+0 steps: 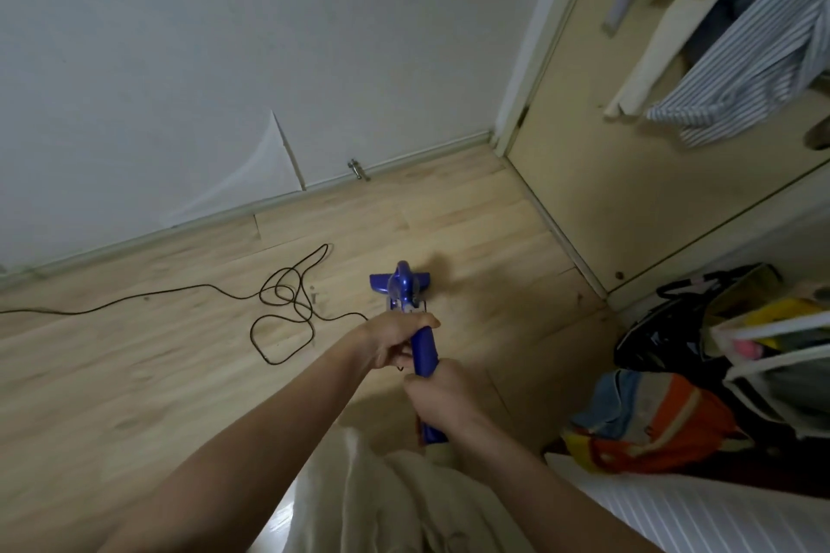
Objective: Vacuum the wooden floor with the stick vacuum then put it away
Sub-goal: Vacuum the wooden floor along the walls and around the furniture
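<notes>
A black cord [287, 305] is lying looped on the wooden floor [134, 373] left of the blue stick vacuum [404, 287]. The left hand [395, 339] is gripping its handle, the right hand [442, 400] clasping lower. Bags [664, 413] are sitting right of it.

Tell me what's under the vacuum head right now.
Bare wooden floor surrounds the blue vacuum head. The black cord lies in loops to its left, apart from it. What lies directly beneath the head is covered, so debris there cannot be seen.
</notes>
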The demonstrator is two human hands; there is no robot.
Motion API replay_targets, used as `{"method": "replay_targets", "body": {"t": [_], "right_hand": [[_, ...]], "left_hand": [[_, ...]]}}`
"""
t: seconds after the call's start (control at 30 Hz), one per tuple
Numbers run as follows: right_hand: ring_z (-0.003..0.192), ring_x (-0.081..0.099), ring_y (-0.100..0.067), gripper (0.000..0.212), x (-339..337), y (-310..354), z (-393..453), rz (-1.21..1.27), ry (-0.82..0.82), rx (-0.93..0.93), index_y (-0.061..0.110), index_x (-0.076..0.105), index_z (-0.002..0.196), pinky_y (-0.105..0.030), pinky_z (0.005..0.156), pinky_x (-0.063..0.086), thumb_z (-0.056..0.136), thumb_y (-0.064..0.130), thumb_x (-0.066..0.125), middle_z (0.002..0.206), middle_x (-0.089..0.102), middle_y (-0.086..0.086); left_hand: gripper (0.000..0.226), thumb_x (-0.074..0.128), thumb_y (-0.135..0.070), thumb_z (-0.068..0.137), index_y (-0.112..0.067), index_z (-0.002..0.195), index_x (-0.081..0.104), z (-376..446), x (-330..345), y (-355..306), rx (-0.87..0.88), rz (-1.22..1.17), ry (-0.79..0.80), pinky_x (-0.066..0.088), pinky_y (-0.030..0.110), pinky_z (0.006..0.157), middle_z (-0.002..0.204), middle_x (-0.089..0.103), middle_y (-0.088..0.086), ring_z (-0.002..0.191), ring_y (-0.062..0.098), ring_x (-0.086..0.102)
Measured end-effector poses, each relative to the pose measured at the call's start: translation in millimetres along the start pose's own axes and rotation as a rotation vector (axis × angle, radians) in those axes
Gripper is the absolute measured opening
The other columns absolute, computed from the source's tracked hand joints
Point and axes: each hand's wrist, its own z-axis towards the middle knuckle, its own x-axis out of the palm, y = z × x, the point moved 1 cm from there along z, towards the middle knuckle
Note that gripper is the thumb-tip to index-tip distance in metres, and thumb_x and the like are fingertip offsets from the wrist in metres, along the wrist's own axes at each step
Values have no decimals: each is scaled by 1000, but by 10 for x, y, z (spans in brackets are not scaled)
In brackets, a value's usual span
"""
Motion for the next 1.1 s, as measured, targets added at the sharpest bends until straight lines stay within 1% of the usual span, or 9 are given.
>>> {"method": "replay_targets", "body": {"t": [0.07,0.17,0.33,0.47,0.57,0.67,0.77,0.9,1.1], "right_hand": [[92,67,-27,20,83,-11,41,10,12,-11,16,51,105,-40,80,57,87,20,60,102,64,-9],[90,66,-28,21,90,-41,104,-8,18,-29,15,48,106,-42,84,57,89,20,60,102,61,-9],[74,58,-16,13,-185,-5,67,-20,23,-31,15,51,100,-25,58,49,89,19,57,90,57,-3],[80,60,-19,12,-279,-76,-59,-6,126,8,19,49,93,-35,77,55,87,17,60,91,59,-6],[77,59,-18,15,-306,-104,-36,-17,138,7,19,50,97,-35,76,54,87,15,60,89,59,-6],[64,58,-15,22,-367,-45,83,21,151,28,15,51,109,-27,58,52,89,15,58,83,59,-6],[49,56,-13,22,-413,24,240,34,155,15,10,51,110,-21,42,45,90,12,57,74,57,-6],[43,54,-14,26,-405,25,385,-8,175,-15,8,49,112,-23,41,45,87,9,56,72,56,-8],[48,55,-16,18,-735,33,464,-41,222,-60,8,51,106,-30,51,50,89,10,57,65,57,-6]], "left_hand": [[29,68,-26,86,-6,102,54,15,-55,36,-9,-29,-17,55,35,81,87,62,11,77,21,62],[31,70,-27,85,-5,102,55,49,-69,17,-11,-44,-10,52,40,94,89,62,11,82,24,61],[22,65,-25,89,-8,97,54,12,68,-115,27,-41,30,56,31,75,95,61,13,83,21,63],[22,65,-24,89,-7,98,54,-70,124,-7,-13,-81,87,56,34,81,92,61,14,86,25,64],[26,67,-25,87,-7,100,54,-18,141,40,-21,-148,114,56,36,85,91,61,13,87,24,63],[17,66,-19,87,-9,96,55,57,193,-57,-8,-264,85,56,33,80,86,63,10,79,19,63],[11,64,-16,89,-10,92,55,123,231,-170,5,-314,47,56,29,70,82,63,8,74,16,62],[11,64,-16,90,-10,92,54,239,203,-219,15,-308,9,56,29,71,83,61,9,74,16,61],[17,66,-11,88,-8,97,51,237,344,-377,-13,-362,19,59,27,57,84,60,10,71,17,62]]}}
